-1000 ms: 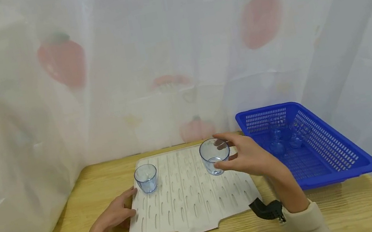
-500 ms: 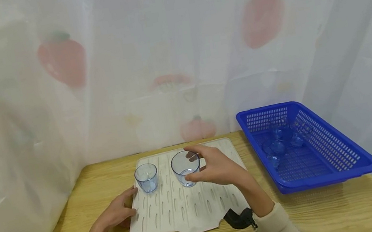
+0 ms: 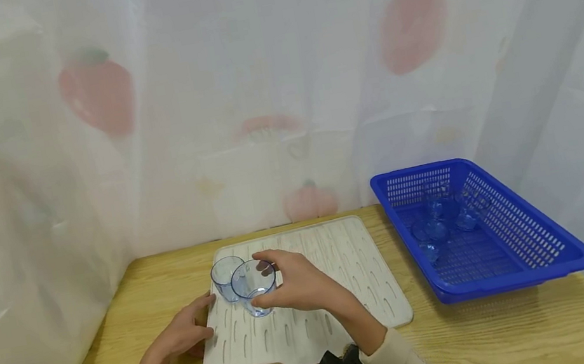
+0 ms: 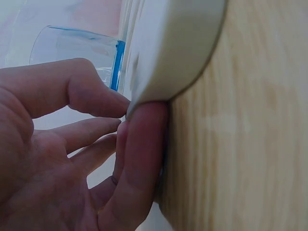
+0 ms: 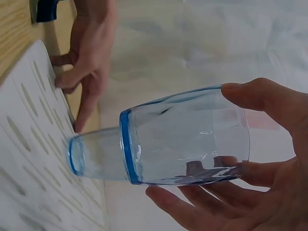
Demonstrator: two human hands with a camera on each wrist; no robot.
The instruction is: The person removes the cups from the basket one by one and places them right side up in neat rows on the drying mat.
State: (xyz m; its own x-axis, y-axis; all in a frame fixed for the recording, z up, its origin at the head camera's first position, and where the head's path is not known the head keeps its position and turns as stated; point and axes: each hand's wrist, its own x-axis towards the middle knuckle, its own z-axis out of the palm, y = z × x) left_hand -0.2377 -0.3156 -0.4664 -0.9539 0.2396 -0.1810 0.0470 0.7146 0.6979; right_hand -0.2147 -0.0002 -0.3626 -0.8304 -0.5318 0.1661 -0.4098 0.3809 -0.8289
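My right hand (image 3: 297,281) holds a clear blue-tinted glass (image 3: 252,288) upright, thumb and fingers around its upper part. In the right wrist view the held glass (image 5: 187,137) shows a thick blue base, close over the white ridged drying mat (image 3: 330,272). A second similar glass (image 3: 221,275) stands on the mat's left side, partly covered by the held one in the head view. My left hand (image 3: 180,332) touches the mat's left edge, thumb and fingertips spread along it. In the left wrist view the thumb (image 4: 142,149) presses against the mat's rim.
A blue plastic basket (image 3: 517,281) sits on the right of the wooden table (image 3: 486,336), with several clear glasses (image 3: 433,230) inside. White sheeting (image 3: 185,97) with a fruit print hangs behind and at the sides.
My right hand has carried its glass leftward from the mat's right part, and slightly nearer, to beside the standing glass. The left hand has stayed at the mat's edge.
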